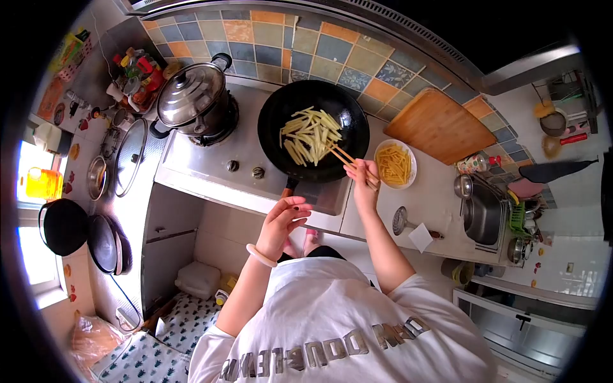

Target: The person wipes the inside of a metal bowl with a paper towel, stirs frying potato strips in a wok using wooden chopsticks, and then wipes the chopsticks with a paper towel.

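Note:
A black wok [271, 137] sits on the stove with pale strips [311, 131] of food spread in it. My right hand [363, 175] is closed on a pair of wooden chopsticks [341, 154], whose tips reach the strips at the wok's right side. My left hand [287, 216] hovers near the wok's wooden handle [289, 186], fingers apart and holding nothing; a bracelet is on that wrist. To the right of the wok stands a white bowl [414, 171] of yellow strips [393, 163].
A lidded steel pot [191, 96] stands on the left burner. A wooden cutting board [438, 126] leans against the tiles. A skimmer [400, 221] and a white card [421, 237] lie on the right counter, before the sink [483, 214]. Bottles [143, 80] crowd the left corner.

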Tool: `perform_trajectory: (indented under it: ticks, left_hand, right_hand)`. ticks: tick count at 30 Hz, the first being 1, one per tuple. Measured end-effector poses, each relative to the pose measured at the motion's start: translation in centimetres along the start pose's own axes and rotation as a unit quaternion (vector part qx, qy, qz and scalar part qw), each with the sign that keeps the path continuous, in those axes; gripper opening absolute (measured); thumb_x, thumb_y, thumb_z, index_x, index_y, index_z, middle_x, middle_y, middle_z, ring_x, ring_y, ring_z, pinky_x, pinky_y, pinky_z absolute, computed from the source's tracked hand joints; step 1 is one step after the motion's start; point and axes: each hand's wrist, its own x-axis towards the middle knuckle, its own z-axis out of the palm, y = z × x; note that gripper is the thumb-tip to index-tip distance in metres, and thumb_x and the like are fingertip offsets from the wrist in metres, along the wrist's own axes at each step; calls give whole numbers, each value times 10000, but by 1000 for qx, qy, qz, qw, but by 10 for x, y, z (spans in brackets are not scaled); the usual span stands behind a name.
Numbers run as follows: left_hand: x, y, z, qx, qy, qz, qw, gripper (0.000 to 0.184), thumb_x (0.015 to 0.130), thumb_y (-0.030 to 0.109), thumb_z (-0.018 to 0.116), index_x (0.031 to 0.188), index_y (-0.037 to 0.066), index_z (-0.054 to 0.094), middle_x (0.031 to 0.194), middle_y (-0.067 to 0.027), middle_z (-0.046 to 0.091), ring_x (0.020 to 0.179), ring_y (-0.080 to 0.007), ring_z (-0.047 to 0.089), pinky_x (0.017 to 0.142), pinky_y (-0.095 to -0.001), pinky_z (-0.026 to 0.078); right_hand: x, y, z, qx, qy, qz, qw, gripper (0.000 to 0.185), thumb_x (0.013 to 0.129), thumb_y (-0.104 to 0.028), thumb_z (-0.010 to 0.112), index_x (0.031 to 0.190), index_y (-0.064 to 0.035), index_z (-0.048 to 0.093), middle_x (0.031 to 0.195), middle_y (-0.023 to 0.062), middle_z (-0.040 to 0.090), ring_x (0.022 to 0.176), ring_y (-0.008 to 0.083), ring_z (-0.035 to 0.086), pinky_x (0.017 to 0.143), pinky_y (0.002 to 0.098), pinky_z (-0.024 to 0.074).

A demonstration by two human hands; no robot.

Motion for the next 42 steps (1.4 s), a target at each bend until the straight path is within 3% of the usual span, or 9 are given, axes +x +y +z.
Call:
perform_trajectory:
  ticks: [5,13,18,25,29,32,36,40,42]
  left_hand:
    - [7,1,5,-2,-3,-12,1000,259,969,84,420,1203,52,527,1139,-96,633,1057,-174,593,954,-318,456]
    - [11,1,4,5,5,-14,1000,252,966,81,421,1193,53,526,1141,-90,632,1045,-168,593,955,-316,454]
    - [12,0,5,-4,0,-12,1000,256,963,75,415,1191,57,529,1137,-85,633,1049,-168,593,954,-318,455]
    - [17,-6,2,3,28,6,1000,246,955,70,430,1173,60,543,1116,-72,636,1044,-162,596,945,-308,458]
    - [35,-19,-26,113,106,133,979,257,920,10,467,1163,44,546,1104,-79,631,1042,-171,597,919,-300,460]
    - [44,-27,-40,300,210,225,903,320,878,-18,518,1196,20,527,1110,-124,616,1019,-208,608,888,-318,475]
    - [51,-50,-63,387,237,148,879,484,845,202,657,1247,-6,487,1113,-232,610,1021,-338,618,886,-403,482]
    - [39,-40,-46,470,181,43,863,545,843,280,653,1269,-8,473,1107,-247,635,1048,-368,620,908,-412,473]
    - [42,-50,-54,498,179,68,846,479,857,235,637,1242,-6,488,997,-200,650,915,-298,643,825,-375,491]
  right_hand:
    - [3,-6,8,-13,-81,-4,997,213,1018,-182,472,1032,20,539,953,124,651,876,209,696,767,278,553]
    - [15,-3,8,-79,-84,-56,992,205,1010,-177,494,1026,13,568,904,96,653,867,186,693,759,264,546]
    - [25,-15,-23,-80,-95,-8,992,215,1007,-185,504,1035,15,577,873,85,651,798,156,686,687,249,535]
    - [17,-10,7,-50,-137,-7,989,221,1001,-189,520,1043,10,606,931,98,681,845,157,688,751,260,549]
    - [31,-9,-27,-80,-132,-6,988,258,1003,-211,517,1063,20,614,928,102,687,835,163,693,746,265,556]
    - [36,-7,-14,-79,-103,-25,991,257,1000,-209,524,1072,21,613,946,108,689,846,165,694,750,266,551]
    - [26,-13,1,-52,-134,-17,989,248,1002,-210,522,1073,8,617,947,106,685,859,162,694,752,255,540]
    - [6,-65,-24,-38,-165,1,986,267,1010,-225,501,1075,9,610,922,89,673,817,152,676,746,251,529]
    - [-11,-79,-28,-89,-223,-3,971,243,1000,-208,516,1064,2,619,921,88,675,817,151,670,744,254,523]
